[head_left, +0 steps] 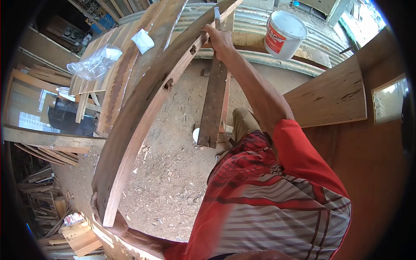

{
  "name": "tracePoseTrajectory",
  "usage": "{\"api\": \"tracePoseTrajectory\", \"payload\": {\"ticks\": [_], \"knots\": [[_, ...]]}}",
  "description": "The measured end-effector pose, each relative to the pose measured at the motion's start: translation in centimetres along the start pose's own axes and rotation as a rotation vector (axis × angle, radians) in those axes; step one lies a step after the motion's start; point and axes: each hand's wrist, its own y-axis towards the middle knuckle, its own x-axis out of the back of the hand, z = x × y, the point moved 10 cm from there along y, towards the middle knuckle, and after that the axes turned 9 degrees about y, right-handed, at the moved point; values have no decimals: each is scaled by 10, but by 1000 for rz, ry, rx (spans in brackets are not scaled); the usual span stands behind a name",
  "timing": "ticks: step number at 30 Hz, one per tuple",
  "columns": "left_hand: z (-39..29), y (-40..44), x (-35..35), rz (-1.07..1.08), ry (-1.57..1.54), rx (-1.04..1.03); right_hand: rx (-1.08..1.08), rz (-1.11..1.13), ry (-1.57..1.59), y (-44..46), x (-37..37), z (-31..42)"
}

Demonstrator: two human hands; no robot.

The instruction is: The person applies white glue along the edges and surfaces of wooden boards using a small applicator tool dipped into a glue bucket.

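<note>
A long wooden plank (149, 93) runs diagonally across the head view, with two dark knot holes in its paler narrow edge. My right hand (220, 42) is closed around its upper part, thumb over the edge. Down at the near end, my left hand (113, 223) grips the plank from below and the outer side; part of that hand is hidden behind the wood. Beneath my right hand, a narrower dark board (213, 102) extends toward my legs. A small silvery piece (217, 14) shows just past my right hand; its kind is unclear.
A white bucket (291, 34) with a red label stands at the upper right. Boards on the left carry a clear plastic bag (95, 63) and a white packet (142, 41). Wood shavings cover the ground (164, 173). A wood panel (331, 97) is on the right; scrap wood (80, 238) lies lower left.
</note>
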Motion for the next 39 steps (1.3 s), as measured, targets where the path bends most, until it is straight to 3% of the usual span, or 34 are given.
{"api": "tracePoseTrajectory", "payload": {"ticks": [1, 2, 5, 10, 15, 16, 18, 19, 25, 29, 33, 35, 37, 38, 39], "knots": [[7, 4, -7, 32, -133, 60, 54, -19, -10, 14, 2, -1], [-25, -3, -38, -159, -202, 85, 104, -42, -22, 24, 7, 1], [-18, 8, -69, 3, -316, 162, 9, -48, -166, 24, 16, 18], [-14, 21, -96, 49, -206, 230, -2, -33, -177, 83, 26, 10], [-58, 21, -102, 139, -182, -95, -24, 5, -161, 83, 26, 23], [-80, 23, -115, 206, -98, -210, 1, 31, -182, 84, 27, 29], [-83, 28, -111, 140, 127, -195, 24, 57, -204, 81, 26, 46], [-71, 31, -92, 2, 275, -71, 34, 85, -221, 80, 20, 50], [-77, 39, -42, -82, 679, -246, 61, 74, -204, 101, 5, 44], [-83, 51, -29, -184, 792, -363, 71, 44, -204, 96, 2, 43], [-77, 73, -44, -248, 441, -575, 32, 28, -188, 97, -3, 49], [-85, 76, -68, -233, 122, -649, 44, 70, -195, 104, -4, 55], [-79, 78, -62, -373, 76, -619, 74, 173, -221, 115, -9, 51], [-86, 78, -67, -415, 82, -645, 65, 320, -382, 109, -13, 59], [-91, 80, -71, -455, 88, -669, 182, 302, -443, 102, 3, 80]]}}
